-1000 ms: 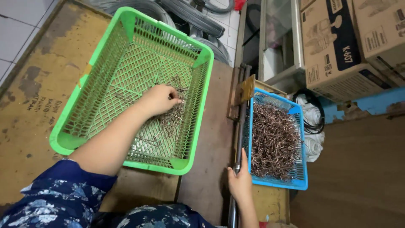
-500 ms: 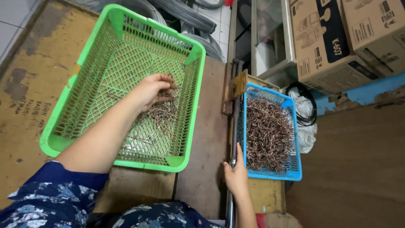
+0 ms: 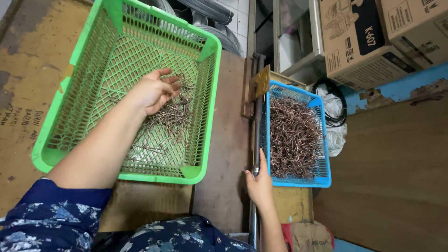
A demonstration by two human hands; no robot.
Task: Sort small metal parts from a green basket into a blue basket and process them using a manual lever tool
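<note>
Overhead, we see brown printed cardboard boxes point(image 3: 373, 42) stacked at the upper right, above a blue-painted ledge; our left hand point(image 3: 151, 93) lies loosely curled, fingers apart, on thin bent metal wires point(image 3: 170, 121) inside the green plastic mesh basket point(image 3: 207, 107); our right hand point(image 3: 260, 179) wraps a dark metal rod point(image 3: 256, 135) beside the blue plastic basket point(image 3: 324, 175) of coppery wire hooks point(image 3: 294, 137); bare worn wooden boards point(image 3: 226, 154) separate the baskets.

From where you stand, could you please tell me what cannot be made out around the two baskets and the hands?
All in the head view:
- Left hand in the green basket: its palm hides whether it holds any straight wire pieces.
- Right hand on the metal bar: its grip is hidden underneath.
- Blue basket: the bent wire hooks hide its floor.
- Cardboard boxes: cut off by the top edge.
</note>
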